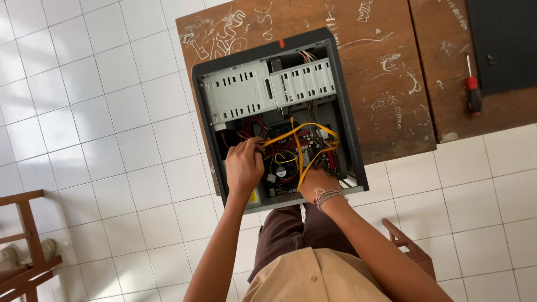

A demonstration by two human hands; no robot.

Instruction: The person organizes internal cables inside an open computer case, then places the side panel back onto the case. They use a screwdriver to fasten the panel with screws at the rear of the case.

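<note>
Yellow cables [299, 146] are what jumps out first, flat ribbon-ish ones looping over the guts of an open PC case [349, 134] that's lying on its side on a scribbled-up wooden desk [386, 72]. The case hangs a bit over the desk's near edge, right up against the person's lap. The left hand [244, 165] is curled in a loose fist down inside the case, fingers closed on what looks like the end of a yellow cable near some red wiring, though I can't quite see the pinch itself. The right hand [315, 183] is tucked low in the near right corner, fingers hidden behind the cables, so I can't tell if it's holding anything or just bracing. As for direction: the case's long axis runs away from the person, slightly tilted, with the silver drive bays [263, 89] at the far end and the board at the near end. The cable being held runs roughly left to right from the left hand, then arcs down toward the right hand. What could go wrong, I reckon: tugging it at an angle could bend a connector, or the loop could snag on other wires. A red-handled screwdriver [473, 89] sits well apart on the desk by a black mat [503, 39].
</note>
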